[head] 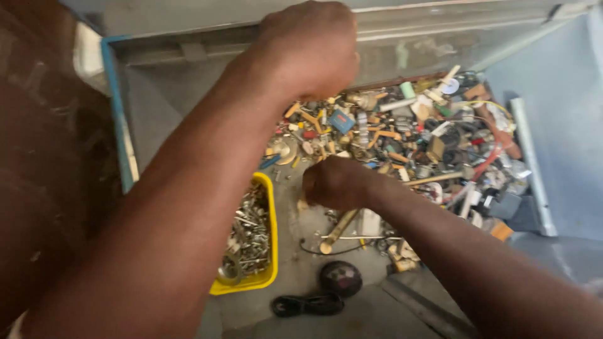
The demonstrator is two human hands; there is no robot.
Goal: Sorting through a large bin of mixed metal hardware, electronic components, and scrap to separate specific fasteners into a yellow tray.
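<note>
My left hand (308, 50) is raised close to the camera, curled into a fist with its back toward me. Its fingers are hidden, so what it holds cannot be told. Lower down, my right hand (336, 182) is also curled, knuckles up, at the near edge of a big pile of small mixed parts (408, 132) on a grey floor. Whatever is under its fingers is hidden. A wooden-handled tool (339, 229) lies just below the right hand. A yellow tray (274, 220) of several metal screws and bolts sits to its left, under my left forearm.
A dark round object (340, 277) and a coiled black cable (308, 306) lie on the floor near me. A grey panel with a blue edge (116, 107) stands at the left, and a pale blue wall (559, 125) closes the right. A red cable (496, 150) runs through the pile.
</note>
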